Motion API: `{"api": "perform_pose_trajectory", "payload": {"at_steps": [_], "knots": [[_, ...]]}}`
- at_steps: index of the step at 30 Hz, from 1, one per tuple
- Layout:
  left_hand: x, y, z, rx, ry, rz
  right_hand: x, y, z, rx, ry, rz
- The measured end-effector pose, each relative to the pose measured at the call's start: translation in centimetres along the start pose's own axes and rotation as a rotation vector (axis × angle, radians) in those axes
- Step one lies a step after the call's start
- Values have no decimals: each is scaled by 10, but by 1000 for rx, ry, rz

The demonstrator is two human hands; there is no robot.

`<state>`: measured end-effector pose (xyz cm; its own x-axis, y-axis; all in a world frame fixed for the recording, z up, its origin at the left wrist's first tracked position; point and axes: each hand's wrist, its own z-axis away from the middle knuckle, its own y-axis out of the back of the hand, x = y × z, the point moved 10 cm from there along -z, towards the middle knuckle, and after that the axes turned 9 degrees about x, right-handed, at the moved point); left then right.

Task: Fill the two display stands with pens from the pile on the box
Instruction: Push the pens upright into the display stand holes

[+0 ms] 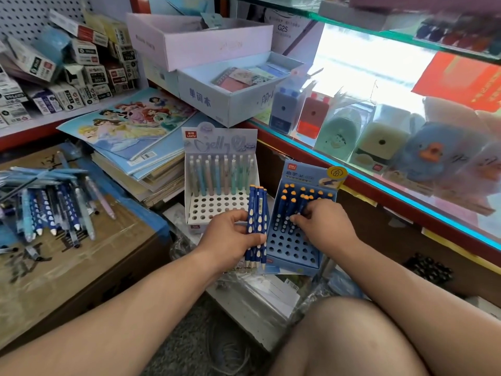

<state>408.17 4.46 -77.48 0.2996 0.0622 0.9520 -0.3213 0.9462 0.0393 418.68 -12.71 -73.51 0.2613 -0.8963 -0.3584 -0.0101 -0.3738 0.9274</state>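
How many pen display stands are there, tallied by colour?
White stand: 1
Blue stand: 1
Total: 2

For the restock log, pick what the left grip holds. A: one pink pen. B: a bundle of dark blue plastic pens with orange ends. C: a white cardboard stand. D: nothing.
B: the left grip curls round a bundle of dark blue plastic pens with orange ends, beside the blue cardboard display stand where the right grip pinches a single pen.
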Motion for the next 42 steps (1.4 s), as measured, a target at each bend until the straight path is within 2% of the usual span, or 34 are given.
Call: {"api": "perform_pose_trajectory", "payload": {"at_steps": [7,10,14,16,20,23,25,28,32,35,38,40,42], "knots": [[0,0,0,6,-11,-20,2,-4,1,-44,-35,50],[1,0,1,1,-18,-17,-1,17,4,58,-46,21],[2,1,2,1,-10,-2,-19,50,12,248,61,-115],[1,1,2,5,-9,-2,-25,49,13,232,116,-106],[1,-1,3,-9,-15,-6,-21,41,10,193,94,-127],[2,-6,4,-38,-21,-4,-28,50,15,255,127,-157],[2,-11,5,-74,-19,10,-38,59,21,295,146,-271],[3,-20,9,-140,-10,27,-47,46,24,152,88,-552],[4,-28,11,-191,-20,15,-41,22,23,-34,-16,-686],[2,-31,12,-198,-1,40,-36,12,27,-122,-93,-833],[1,-32,10,-195,4,51,-34,2,31,-201,-111,-871],[0,-32,9,-189,7,45,-33,1,32,-213,-103,-878],[-1,-30,8,-162,7,29,-26,11,28,-123,-117,-874]]}}
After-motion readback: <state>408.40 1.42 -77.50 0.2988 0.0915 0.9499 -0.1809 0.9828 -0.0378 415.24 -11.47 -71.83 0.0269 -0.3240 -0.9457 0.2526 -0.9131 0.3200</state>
